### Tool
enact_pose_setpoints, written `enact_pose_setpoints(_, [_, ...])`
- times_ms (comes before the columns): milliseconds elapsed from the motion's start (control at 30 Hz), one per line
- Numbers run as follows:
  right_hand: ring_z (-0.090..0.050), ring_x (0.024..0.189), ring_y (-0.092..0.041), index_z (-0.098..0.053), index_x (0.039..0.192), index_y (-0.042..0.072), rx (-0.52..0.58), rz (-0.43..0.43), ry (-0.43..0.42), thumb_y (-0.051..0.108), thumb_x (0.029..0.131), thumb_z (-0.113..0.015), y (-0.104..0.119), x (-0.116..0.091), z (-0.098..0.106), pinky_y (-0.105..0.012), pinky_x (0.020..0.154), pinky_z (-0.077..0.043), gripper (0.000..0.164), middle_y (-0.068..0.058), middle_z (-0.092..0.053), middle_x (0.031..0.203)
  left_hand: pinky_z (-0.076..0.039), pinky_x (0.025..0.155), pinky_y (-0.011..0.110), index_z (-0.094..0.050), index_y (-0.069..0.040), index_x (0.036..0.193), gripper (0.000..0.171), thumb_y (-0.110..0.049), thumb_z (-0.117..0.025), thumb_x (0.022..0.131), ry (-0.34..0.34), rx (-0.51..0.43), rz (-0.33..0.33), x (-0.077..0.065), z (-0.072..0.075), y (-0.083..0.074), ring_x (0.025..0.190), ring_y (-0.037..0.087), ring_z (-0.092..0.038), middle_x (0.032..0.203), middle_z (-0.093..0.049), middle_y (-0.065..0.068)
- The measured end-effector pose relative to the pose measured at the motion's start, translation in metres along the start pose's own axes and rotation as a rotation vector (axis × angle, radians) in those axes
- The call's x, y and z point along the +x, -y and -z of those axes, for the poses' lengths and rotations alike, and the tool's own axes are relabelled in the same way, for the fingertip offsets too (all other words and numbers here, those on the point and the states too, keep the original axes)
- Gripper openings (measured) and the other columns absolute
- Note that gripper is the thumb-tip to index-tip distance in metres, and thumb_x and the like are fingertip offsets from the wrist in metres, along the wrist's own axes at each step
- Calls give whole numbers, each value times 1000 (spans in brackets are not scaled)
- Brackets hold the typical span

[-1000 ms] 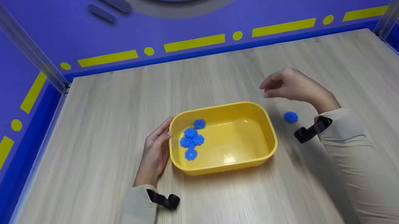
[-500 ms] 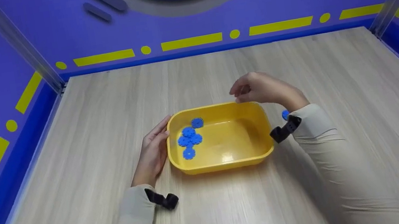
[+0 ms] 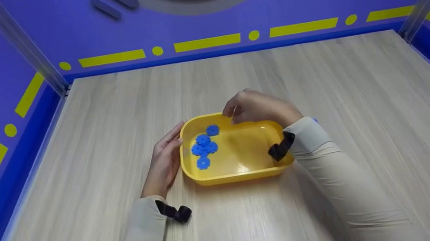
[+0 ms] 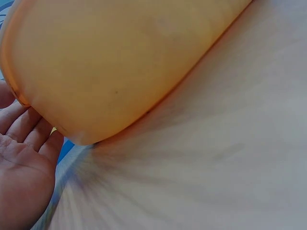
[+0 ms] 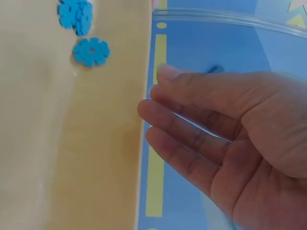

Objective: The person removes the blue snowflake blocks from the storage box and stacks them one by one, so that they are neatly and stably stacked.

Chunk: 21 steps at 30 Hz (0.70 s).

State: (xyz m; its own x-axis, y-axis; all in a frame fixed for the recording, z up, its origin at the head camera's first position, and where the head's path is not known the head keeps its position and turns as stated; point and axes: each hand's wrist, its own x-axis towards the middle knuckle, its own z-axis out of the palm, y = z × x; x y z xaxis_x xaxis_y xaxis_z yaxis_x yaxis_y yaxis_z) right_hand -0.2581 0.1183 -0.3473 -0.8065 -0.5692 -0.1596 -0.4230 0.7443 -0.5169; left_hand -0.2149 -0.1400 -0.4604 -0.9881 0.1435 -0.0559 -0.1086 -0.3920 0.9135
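In the head view, a yellow plastic tub (image 3: 245, 174) sits mid-table. Several blue notched plastic discs (image 3: 203, 163) are inside it toward the left end, some overlapping. My left hand (image 3: 163, 159) rests against the tub's left end, fingers along the outside and thumb tip at the rim. The left wrist view has that palm (image 4: 24, 163) beside the tub wall, with fingertips partly hidden. My right hand (image 3: 258, 107) is over the back rim, fingers loosely bent. No piece shows between thumb and fingers in the right wrist view, where a lone disc (image 5: 91, 51) lies nearby in the tub.
A blue sliver of another disc (image 3: 315, 120) peeks out on the table behind the right sleeve (image 3: 307, 134). Blue panels with yellow stripes (image 3: 207, 43) enclose the wooden tabletop (image 3: 129, 99) at the back and both sides. Each wrist wears a black camera mount (image 3: 283, 146).
My right hand has moved left, from beside the tub's right end to over its back rim. Its sleeve now covers most of the disc on the table. The left hand stays put.
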Motion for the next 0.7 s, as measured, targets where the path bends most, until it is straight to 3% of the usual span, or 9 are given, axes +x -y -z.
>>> enact_pose_setpoints(200, [-64, 103, -22, -67, 121, 7, -17, -4, 53, 6, 88, -66, 6, 13, -14, -35, 94, -54, 32, -11, -68, 117, -31, 115, 31, -40, 2, 144, 51, 3, -46, 94, -1, 9, -7, 0, 0, -1, 142, 20, -33, 153, -37, 13])
enact_pose_setpoints(500, [-61, 114, -25, -66, 123, 7, -89, 71, 103, 6, 86, -69, 12, 28, -33, -37, 99, -51, 37, -10, -67, 122, -32, 115, 30, -41, 2, 143, 51, 2, -47, 93, -11, -4, 0, 0, -1, -1, 142, 19, -34, 152, -39, 12])
enact_pose_setpoints(700, [-60, 114, -23, -64, 127, 9, -148, 42, 149, 8, 87, -68, 16, 32, -42, -36, 100, -50, 39, -7, -66, 123, -30, 116, 32, -40, 2, 144, 51, 3, -46, 93, -2, -1, -7, 0, -1, 1, 143, 20, -32, 152, -38, 13])
